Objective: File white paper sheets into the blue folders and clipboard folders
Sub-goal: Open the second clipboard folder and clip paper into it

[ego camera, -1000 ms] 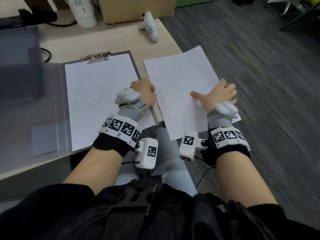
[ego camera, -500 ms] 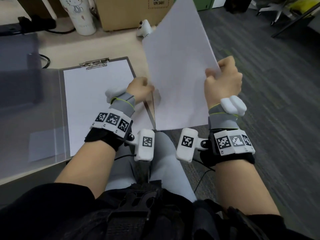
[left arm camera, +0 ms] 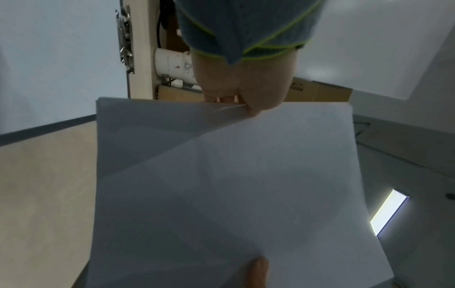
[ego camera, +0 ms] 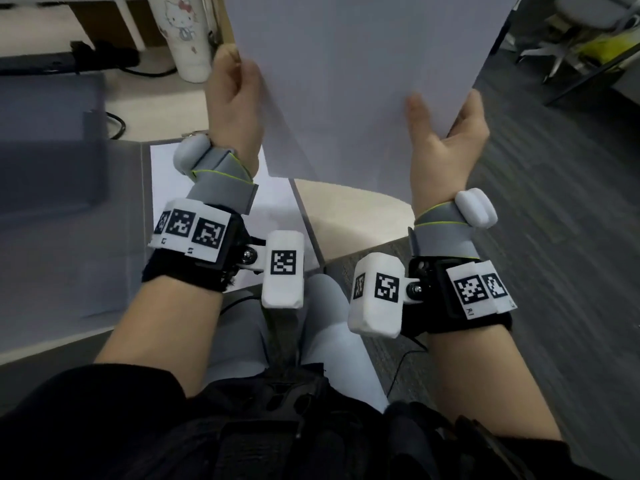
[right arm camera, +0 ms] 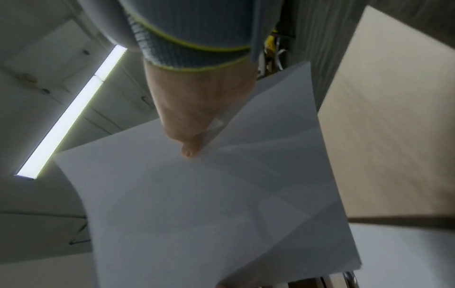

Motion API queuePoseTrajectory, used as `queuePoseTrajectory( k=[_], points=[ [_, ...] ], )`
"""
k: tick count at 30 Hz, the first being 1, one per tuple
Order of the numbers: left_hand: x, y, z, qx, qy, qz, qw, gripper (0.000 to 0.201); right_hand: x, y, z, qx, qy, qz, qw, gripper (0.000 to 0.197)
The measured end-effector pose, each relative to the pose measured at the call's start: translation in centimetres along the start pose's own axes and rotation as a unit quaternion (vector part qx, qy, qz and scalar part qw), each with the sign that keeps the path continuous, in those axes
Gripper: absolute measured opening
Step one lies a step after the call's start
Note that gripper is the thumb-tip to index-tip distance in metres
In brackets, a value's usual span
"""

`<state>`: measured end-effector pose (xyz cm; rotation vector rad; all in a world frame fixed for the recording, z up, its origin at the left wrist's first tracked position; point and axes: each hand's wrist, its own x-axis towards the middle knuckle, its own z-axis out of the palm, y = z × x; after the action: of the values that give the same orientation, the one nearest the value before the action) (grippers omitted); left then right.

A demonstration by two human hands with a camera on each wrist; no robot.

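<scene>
- The clipboard folder (ego camera: 145,202) lies open on the desk below and to the left of the raised hands, nearer the left one, its long axis running away from the person.
- The left hand (ego camera: 235,98) pinches the left edge of the paper sheets (ego camera: 363,71).
- The sheets stand upright between both hands, long axis vertical.
- The right hand (ego camera: 446,140) cups the right edge, thumb laid across the front.
- I'd judge the sheets must travel down and leftward.

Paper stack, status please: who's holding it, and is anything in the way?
Left hand and right hand grip paper stack, raised above the clipboard. Nothing between them.
</scene>
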<state>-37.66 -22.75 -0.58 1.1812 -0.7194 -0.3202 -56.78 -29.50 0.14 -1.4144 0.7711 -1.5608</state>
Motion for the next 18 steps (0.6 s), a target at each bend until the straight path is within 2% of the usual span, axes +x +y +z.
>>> queuePoseTrajectory(
  k=[2, 4, 7, 10, 12, 14, 18],
  points=[
    [0.2, 0.2, -1.7, 0.017, 0.032, 0.036, 0.999, 0.019, -0.7, 0.4, 1.3, 0.018, -0.046, 0.042, 0.998, 0.018],
    [0.1, -0.1, -3.4, 0.039, 0.056, 0.037, 0.997, 0.024, -1.6, 1.1, 2.5, 0.016, -0.085, 0.100, 0.991, 0.017],
    [-0.8, -1.0, -5.0, 0.071, 0.081, -0.020, 0.994, 0.024, -2.9, 2.0, 3.6, -0.013, -0.134, 0.165, 0.977, 0.011],
    [-1.8, -2.1, -5.9, 0.068, 0.077, -0.075, 0.992, 0.026, -4.3, 2.0, 4.3, -0.033, -0.149, 0.204, 0.967, 0.018],
    [-1.9, -2.4, -6.2, 0.083, 0.061, -0.097, 0.990, 0.029, -4.7, 1.7, 4.8, -0.029, -0.135, 0.214, 0.967, 0.028],
    [-1.8, -2.1, -6.6, 0.111, 0.047, -0.092, 0.988, 0.029, -4.8, 1.2, 5.4, -0.028, -0.124, 0.203, 0.971, 0.034],
    [-0.6, -1.0, -8.5, 0.140, 0.063, -0.073, 0.986, 0.028, -4.3, 0.7, 7.3, -0.022, -0.126, 0.183, 0.975, 0.021]
  ],
)
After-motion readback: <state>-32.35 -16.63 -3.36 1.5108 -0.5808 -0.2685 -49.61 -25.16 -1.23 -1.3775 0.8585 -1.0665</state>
